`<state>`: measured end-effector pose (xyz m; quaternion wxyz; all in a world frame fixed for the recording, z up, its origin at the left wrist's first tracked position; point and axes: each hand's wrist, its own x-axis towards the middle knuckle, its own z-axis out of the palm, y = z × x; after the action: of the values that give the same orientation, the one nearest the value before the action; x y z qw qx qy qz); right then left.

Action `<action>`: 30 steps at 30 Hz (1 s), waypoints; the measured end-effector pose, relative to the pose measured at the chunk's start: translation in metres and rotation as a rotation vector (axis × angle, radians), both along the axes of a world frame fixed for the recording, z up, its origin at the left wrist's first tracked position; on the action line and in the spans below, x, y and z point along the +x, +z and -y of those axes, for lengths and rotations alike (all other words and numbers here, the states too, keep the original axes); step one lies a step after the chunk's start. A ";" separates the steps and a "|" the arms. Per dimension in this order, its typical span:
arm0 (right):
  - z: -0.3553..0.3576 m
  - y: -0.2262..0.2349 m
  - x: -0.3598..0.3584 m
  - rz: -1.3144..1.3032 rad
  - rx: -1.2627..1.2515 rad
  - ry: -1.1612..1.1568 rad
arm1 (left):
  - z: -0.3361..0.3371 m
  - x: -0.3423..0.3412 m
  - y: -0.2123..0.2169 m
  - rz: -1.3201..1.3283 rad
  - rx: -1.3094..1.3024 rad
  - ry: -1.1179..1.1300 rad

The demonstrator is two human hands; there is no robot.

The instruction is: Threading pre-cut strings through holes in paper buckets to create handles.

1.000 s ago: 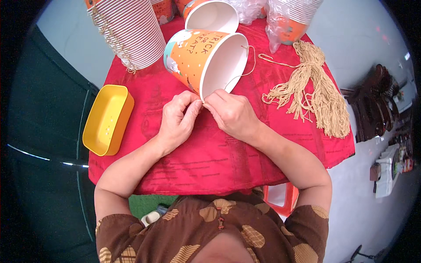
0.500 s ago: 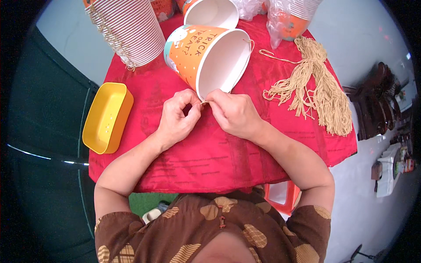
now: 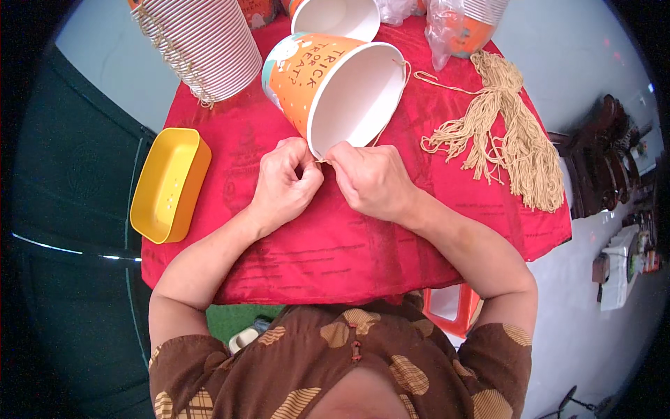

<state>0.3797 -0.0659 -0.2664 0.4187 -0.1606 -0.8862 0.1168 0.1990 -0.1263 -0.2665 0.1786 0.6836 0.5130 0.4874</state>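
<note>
An orange paper bucket [image 3: 310,73] with a white inside lies on its side on the red tablecloth [image 3: 335,244], its mouth toward me. A tan string [image 3: 401,70] runs from its far rim down along the mouth. My left hand [image 3: 286,183] and my right hand [image 3: 370,180] meet at the bucket's near rim, fingertips pinched on the end of that string. The string's end is mostly hidden between my fingers.
A bundle of tan strings [image 3: 509,133] lies right of the bucket. A tall stack of ribbed paper cups [image 3: 199,42] lies at the back left, a white bucket [image 3: 335,17] and bagged buckets [image 3: 460,28] behind. A yellow tray [image 3: 167,183] sits at the table's left edge.
The bucket has tilted slightly to the right and my fingertips have drawn closer together at its near rim.
</note>
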 end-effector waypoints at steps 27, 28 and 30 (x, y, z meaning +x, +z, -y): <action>0.000 0.006 -0.003 0.013 0.029 -0.116 | -0.001 0.007 0.000 -0.218 0.027 -0.031; -0.001 0.005 -0.002 0.009 0.058 -0.130 | -0.001 0.006 -0.001 -0.212 0.014 0.022; -0.005 0.003 0.001 0.017 0.103 -0.143 | 0.001 0.004 -0.001 -0.194 0.091 0.104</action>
<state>0.3803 -0.0609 -0.2632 0.4263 -0.2029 -0.8807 0.0395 0.2034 -0.1274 -0.2670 0.0713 0.7074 0.5399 0.4506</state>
